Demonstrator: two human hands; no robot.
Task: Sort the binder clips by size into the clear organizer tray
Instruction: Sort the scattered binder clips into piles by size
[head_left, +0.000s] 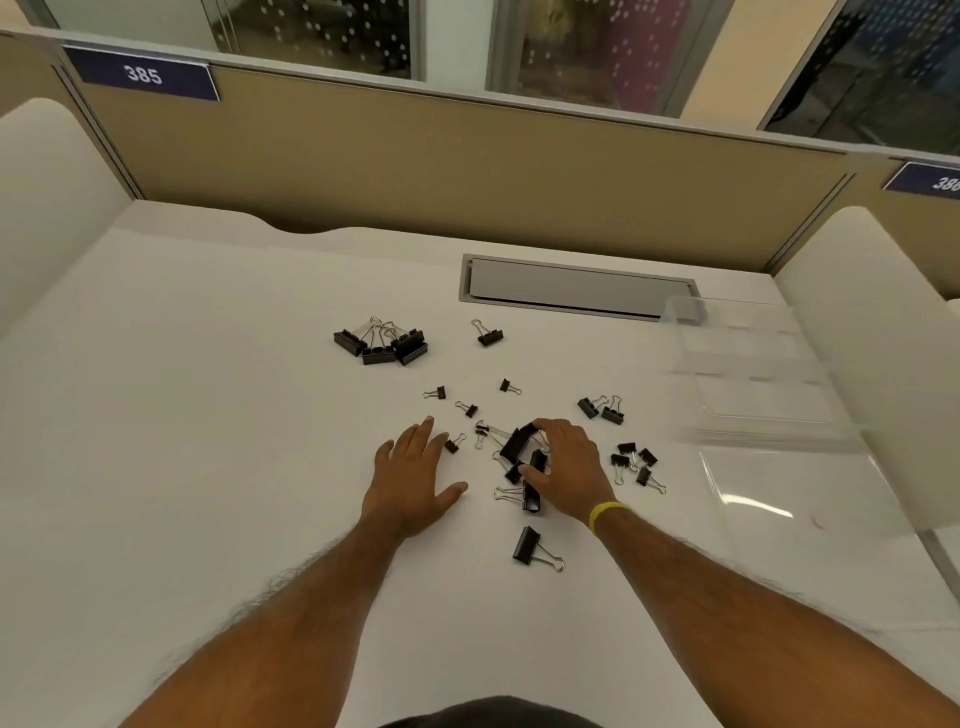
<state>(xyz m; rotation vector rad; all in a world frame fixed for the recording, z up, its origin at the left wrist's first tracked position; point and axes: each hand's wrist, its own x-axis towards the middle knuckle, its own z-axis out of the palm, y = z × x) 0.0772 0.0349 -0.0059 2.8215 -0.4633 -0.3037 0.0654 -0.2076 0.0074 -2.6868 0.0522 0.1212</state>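
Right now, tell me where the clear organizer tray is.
In the head view the clear organizer tray lies on the right side of the desk, by the right end of the grey cable hatch, right of the scattered binder clips.

Bare hairy forearms, yellow wristband (605, 514) on right wrist

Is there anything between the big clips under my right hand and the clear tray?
Only loose clips on the desk: a cluster of small clips just right of the right hand, and a pair of clips farther back. Nothing taller stands before the clear tray, so lifting the big clips over looks free.
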